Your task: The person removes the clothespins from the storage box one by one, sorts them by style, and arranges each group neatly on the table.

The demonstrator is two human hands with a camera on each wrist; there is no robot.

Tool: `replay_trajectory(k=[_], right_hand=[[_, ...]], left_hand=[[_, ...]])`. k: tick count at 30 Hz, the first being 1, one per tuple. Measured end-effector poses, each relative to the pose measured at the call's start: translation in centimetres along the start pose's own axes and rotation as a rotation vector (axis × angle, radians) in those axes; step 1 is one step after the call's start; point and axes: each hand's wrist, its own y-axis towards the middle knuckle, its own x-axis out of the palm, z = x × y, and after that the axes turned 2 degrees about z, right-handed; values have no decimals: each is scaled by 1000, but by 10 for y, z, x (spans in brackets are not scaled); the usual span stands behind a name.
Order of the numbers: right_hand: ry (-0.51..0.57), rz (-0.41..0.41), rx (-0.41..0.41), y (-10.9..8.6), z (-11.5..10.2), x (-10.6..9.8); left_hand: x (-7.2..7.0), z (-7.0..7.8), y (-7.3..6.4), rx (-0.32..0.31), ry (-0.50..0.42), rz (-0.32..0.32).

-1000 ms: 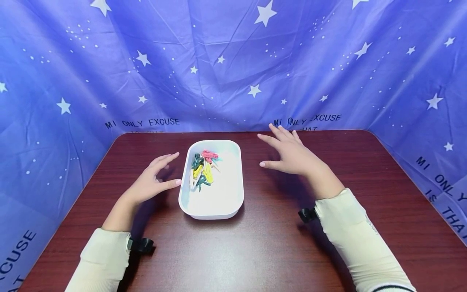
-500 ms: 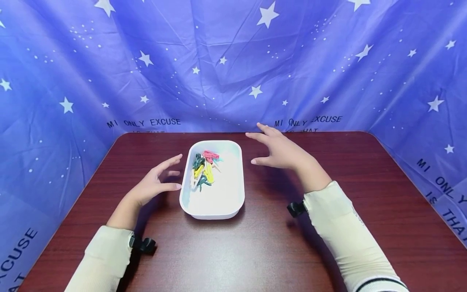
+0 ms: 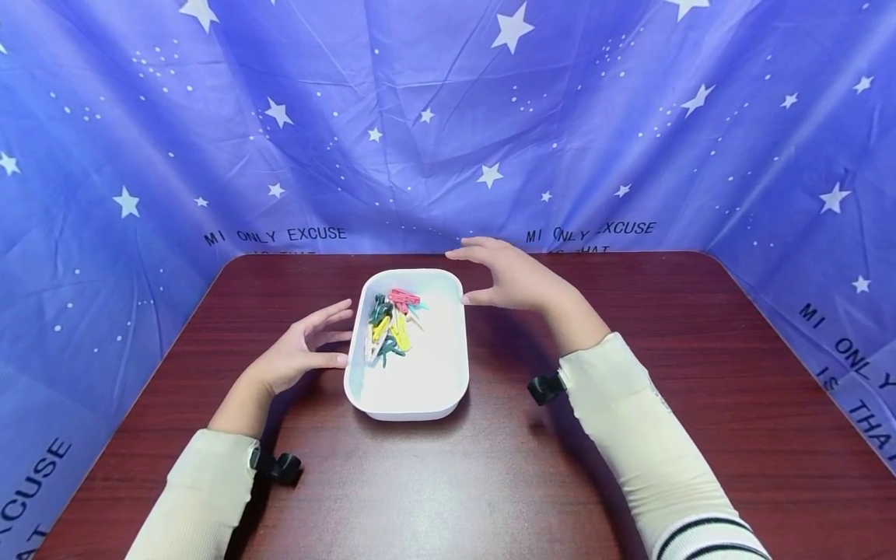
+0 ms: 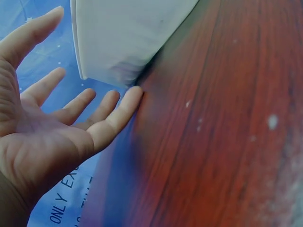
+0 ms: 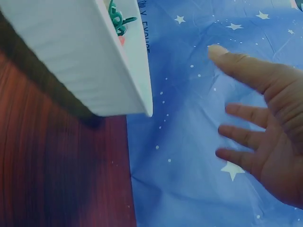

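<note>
While both hands have their fingers apart and loosely bent, neither one has hold of anything from where I'm standing. The tray (image 3: 409,389) sits on the table (image 3: 434,486) right between the two sets of fingers. The left hand (image 3: 294,354) has its thumb right up by the near wall, and honestly I can't tell if it's touching or just hovering beside it. The right hand (image 3: 518,278) is just off the opposite wall, thumb lowest, and from the wrist angle there's a gap between them.

Why like that? My guess is the tray's too wide for one hand, so you'd want a palm facing each side, with the thumb and fingers spread to get plenty of wall. The pegs (image 3: 399,330) are all bunched toward the left fingers, with bare tray floor over by the right thumb, so I'd reckon that left side is a bit heavier.

Compared with a second ago, the right hand is the big mover: it was well off to the side, and now it's in close. The left has only crept in slightly. Tray and pegs look exactly where they were.
</note>
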Motion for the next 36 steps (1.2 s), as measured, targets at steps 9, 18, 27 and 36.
replay_trajectory(k=[9,18,27,36], right_hand=[[71,15,-23,19,-6,6],[239,-39,95,37,-10,16],[387,-55,111,55,-9,31],[540,-29,156,66,-4,54]], left_hand=[[1,-2,4,-54,-114,-84],[2,-5,4,-84,-288,-135],[4,-5,3,-69,-316,-126],[5,-8,4,-55,-329,-128]])
